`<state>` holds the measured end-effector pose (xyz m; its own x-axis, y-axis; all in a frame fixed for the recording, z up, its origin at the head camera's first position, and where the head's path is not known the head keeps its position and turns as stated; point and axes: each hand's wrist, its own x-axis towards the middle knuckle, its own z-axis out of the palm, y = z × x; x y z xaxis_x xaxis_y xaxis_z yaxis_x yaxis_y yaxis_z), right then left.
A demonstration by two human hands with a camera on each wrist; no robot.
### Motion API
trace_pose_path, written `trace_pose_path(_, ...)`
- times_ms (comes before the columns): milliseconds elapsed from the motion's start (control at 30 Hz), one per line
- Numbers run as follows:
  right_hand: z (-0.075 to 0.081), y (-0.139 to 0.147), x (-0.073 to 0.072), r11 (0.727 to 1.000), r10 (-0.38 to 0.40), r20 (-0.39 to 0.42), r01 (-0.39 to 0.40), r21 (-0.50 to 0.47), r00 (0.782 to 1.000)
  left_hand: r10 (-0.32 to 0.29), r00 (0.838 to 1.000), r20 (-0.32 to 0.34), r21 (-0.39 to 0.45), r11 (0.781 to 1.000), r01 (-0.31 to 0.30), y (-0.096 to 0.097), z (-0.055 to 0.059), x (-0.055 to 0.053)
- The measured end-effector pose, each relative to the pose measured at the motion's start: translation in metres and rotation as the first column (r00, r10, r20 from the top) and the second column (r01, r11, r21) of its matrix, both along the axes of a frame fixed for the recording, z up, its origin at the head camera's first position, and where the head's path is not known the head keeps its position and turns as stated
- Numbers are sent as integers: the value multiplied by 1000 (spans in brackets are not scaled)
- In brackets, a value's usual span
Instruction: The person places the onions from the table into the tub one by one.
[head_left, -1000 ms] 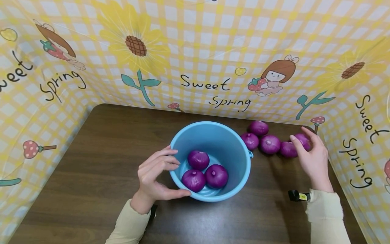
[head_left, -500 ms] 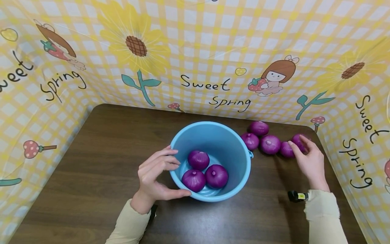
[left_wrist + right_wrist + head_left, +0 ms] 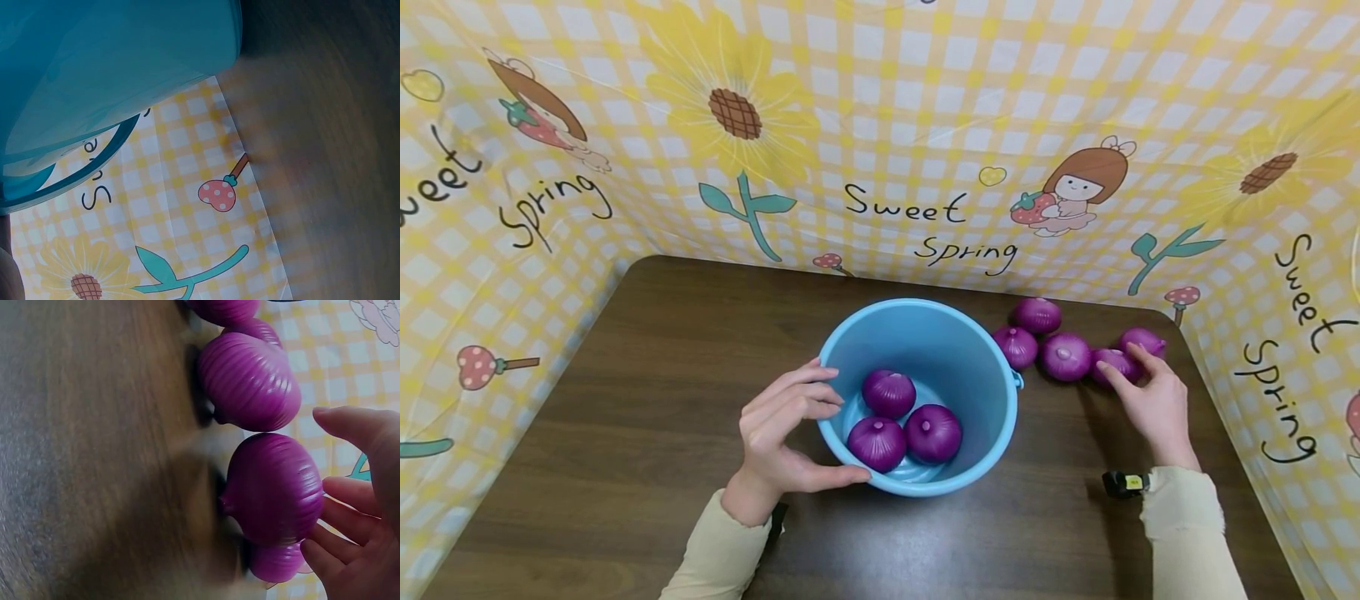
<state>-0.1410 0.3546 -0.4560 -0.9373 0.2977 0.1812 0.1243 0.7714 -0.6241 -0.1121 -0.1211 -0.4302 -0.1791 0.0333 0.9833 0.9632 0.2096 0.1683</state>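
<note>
My left hand (image 3: pixel 782 433) holds the near left rim of a light blue bucket (image 3: pixel 917 325), its fingers over the edge and thumb along the front. Inside the bucket lie 3 purple onions (image 3: pixel 933 433). At the back right my right hand (image 3: pixel 1159 408) has its thumb and fingers spread about a purple onion (image 3: pixel 1114 367). In the right wrist view, the fingers of that hand (image 3: pixel 365 512) are at the side of this onion (image 3: pixel 272 487), perhaps touching, with the thumb apart from it. The left wrist view shows the bucket's outer wall (image 3: pixel 119 69) and its handle.
Several other onions stand right of the bucket, among them one (image 3: pixel 1065 357) in the middle, one (image 3: pixel 1037 316) at the back and one (image 3: pixel 1142 342) at the right. Patterned cloth walls (image 3: pixel 925 125) enclose the brown table (image 3: pixel 625 400) at the back and sides.
My right hand has moved left and slightly nearer, from the rightmost onion to the one beside it. Those onions have shifted slightly. The left hand and bucket have not moved.
</note>
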Motion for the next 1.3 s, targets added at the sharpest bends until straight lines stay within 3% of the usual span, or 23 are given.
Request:
trace_pose_path(367,-8,-1,-2,996,42,-86,-35,79,995,3,1000,6,-4,1000,-3,0,0,1)
trace_pose_path(967,-6,-1,7,990,105,-56,-99,104,993,5,1000,9,-4,1000,-5,0,-1,0)
trace_pose_path(1300,-2,-5,14,992,89,-38,-85,94,995,5,1000,15,-2,1000,-5,0,0,0)
